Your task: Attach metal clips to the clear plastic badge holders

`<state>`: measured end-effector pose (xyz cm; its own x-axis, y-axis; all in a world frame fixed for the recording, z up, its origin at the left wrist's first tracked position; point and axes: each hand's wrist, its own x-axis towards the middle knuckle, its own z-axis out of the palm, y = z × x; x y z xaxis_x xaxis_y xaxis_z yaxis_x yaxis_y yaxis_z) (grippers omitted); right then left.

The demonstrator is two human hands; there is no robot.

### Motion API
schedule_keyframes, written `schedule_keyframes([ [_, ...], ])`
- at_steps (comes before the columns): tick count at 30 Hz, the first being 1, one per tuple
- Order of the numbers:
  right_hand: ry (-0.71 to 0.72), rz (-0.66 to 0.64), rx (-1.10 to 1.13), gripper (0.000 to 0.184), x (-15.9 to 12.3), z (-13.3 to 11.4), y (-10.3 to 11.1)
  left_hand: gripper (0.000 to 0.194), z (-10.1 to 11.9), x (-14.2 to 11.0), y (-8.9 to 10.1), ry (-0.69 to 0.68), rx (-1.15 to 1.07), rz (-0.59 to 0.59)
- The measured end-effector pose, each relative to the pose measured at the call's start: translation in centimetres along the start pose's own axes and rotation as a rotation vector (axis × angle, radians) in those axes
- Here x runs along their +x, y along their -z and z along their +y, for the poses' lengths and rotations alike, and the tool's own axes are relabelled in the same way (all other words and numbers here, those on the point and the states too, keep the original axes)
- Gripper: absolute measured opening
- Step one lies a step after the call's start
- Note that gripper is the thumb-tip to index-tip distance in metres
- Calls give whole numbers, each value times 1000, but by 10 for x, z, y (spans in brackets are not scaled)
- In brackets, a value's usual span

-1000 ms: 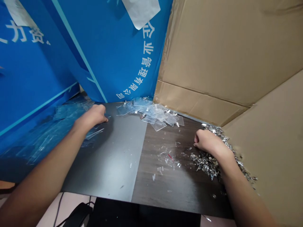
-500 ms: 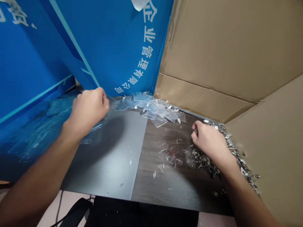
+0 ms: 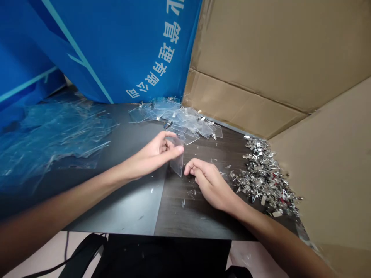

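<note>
While your left fingers [image 3: 171, 151] are pinching the clear sleeve [image 3: 177, 164], right fingers [image 3: 197, 166] curled beside it, a slack pinch could be dropping it.

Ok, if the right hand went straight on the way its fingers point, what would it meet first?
Probably the clear plastic sleeve held up by the left hand, just past the fingertips of the right hand. Depth is hard to judge here, so it might pass slightly below.
</note>
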<state>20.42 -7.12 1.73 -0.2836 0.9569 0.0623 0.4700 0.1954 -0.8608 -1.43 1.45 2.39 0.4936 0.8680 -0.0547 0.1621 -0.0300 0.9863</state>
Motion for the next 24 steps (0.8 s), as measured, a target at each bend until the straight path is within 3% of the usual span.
schedule_keyframes([
  [3, 63, 67, 13, 29, 0, 4, -2, 91, -2, -2, -3, 62, -69, -98],
  [5, 108, 95, 5, 30, 1, 10, -1, 96, -3, -1, -4, 74, -91, -124],
  [10, 161, 133, 58, 39, 8, 24, -4, 91, -11, 2, -4, 66, -109, -107],
  [14, 99, 141, 272, 30, 13, 32, -9, 54, -15, 2, -3, 10, -72, -190],
  [16, 58, 136, 384, 21, 15, 34, -10, 45, -15, 1, -3, -23, -41, -226],
  [20, -42, 128, 551, 30, 17, 32, -10, 47, -14, 0, -3, -44, 24, -231],
  [24, -125, 143, 603, 41, 17, 28, -8, 63, -18, 0, -3, -107, 76, -202],
])
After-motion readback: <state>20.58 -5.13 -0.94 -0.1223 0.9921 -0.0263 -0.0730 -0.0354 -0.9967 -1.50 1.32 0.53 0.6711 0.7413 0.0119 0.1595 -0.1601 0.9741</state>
